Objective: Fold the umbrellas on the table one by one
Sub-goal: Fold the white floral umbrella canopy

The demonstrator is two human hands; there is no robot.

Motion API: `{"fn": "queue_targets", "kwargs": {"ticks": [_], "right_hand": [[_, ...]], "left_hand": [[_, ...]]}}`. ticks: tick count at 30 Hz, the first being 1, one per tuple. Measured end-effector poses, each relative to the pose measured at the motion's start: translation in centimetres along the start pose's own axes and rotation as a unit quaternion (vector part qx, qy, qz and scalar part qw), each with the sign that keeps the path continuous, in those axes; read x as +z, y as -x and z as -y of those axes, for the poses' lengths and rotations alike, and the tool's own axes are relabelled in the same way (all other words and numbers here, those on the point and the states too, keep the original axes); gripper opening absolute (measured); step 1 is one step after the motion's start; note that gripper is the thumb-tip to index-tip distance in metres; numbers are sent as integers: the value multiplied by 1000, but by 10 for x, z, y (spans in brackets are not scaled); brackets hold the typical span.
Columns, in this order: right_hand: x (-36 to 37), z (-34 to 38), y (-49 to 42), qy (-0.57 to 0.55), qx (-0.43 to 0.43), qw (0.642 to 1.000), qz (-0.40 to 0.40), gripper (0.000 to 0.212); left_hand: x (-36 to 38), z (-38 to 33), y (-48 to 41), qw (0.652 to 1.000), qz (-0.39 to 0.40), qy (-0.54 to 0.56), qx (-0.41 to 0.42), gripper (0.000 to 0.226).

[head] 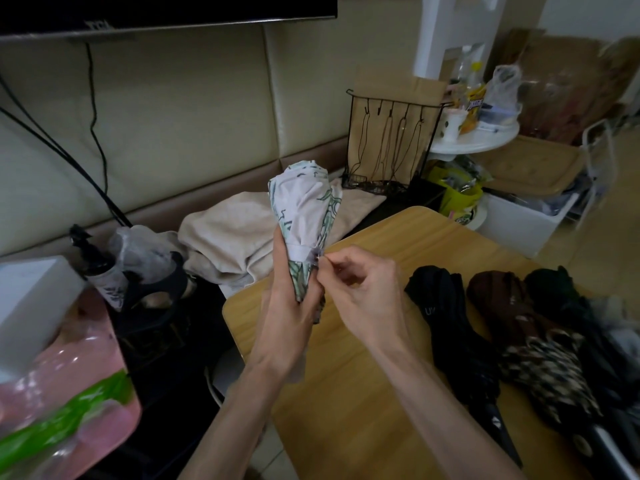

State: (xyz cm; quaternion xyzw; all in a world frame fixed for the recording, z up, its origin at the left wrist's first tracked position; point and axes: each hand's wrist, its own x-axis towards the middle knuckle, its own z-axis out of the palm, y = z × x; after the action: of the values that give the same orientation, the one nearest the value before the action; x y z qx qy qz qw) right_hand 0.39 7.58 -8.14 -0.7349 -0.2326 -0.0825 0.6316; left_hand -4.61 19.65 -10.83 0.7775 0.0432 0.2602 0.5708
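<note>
A white umbrella with a green leaf print [303, 206] is rolled up and held upright above the wooden table's [346, 393] left corner. My left hand [289, 306] grips its lower end. My right hand [363, 285] pinches the white strap [303, 252] wrapped around the umbrella's middle. Three folded umbrellas lie side by side on the table's right part: a black one [453, 327], a brown patterned one [530, 344] and a dark one [581, 306] at the far right.
A beige cloth [228, 237] is heaped behind the table. A black wire rack [391, 147] stands beyond it. At left are a dark pump bottle [98, 268], a white box [31, 299] and a pink plastic pack [69, 393]. Clutter fills the right background.
</note>
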Motion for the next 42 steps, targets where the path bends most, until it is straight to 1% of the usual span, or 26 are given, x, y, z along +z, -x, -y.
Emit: {"fn": "queue_targets", "kwargs": {"ticks": [5,8,12,15,19,21,23,24,25,26,28,29,33,35,37,39,42], "right_hand": [[-10,-3,-7,-42,-1,994,100,10],[-17,-5,-16,-76,28,988,134,10],[-22,-10,-22,-124,70,980,135,6],[-23,-14,-24,-158,101,975,119,10],[-23,-14,-25,-155,115,975,113,16],[-24,-16,-27,-134,122,979,94,24],[-24,-17,-30,-95,140,982,87,45],[-25,-17,-31,-95,154,978,103,59],[-26,-18,-31,-117,167,970,130,68],[-27,-18,-31,-152,178,959,163,68],[-28,-13,-29,-203,186,940,201,49],[-27,-12,-28,-212,185,938,204,43],[-28,-10,-26,-208,193,944,169,41],[-31,-9,-25,-203,204,944,163,35],[-35,-10,-22,-217,213,935,185,36],[-39,-12,-20,-251,226,919,205,45],[-38,-17,-17,-287,234,909,192,51]], "left_hand": [[-9,-3,1,1000,5,-19,19,66],[-8,-3,2,999,7,-38,24,64],[-5,-5,4,998,13,-58,35,72],[-2,-4,1,998,26,-52,37,75],[-4,-8,2,998,49,-3,30,79],[-6,-9,2,998,58,19,29,76],[-5,-10,1,998,56,23,26,72],[-6,-9,0,998,53,19,27,70],[-6,-8,0,998,52,14,31,69],[-6,-7,0,998,57,13,33,70],[-6,-8,1,997,73,24,28,68],[-5,-9,2,996,78,31,24,68],[-5,-6,4,995,89,36,17,71],[-5,-3,5,994,101,46,-18,79],[-5,-3,6,990,109,66,-67,82],[-5,-6,7,983,113,93,-111,73],[-5,-7,7,981,110,105,-116,71]]}}
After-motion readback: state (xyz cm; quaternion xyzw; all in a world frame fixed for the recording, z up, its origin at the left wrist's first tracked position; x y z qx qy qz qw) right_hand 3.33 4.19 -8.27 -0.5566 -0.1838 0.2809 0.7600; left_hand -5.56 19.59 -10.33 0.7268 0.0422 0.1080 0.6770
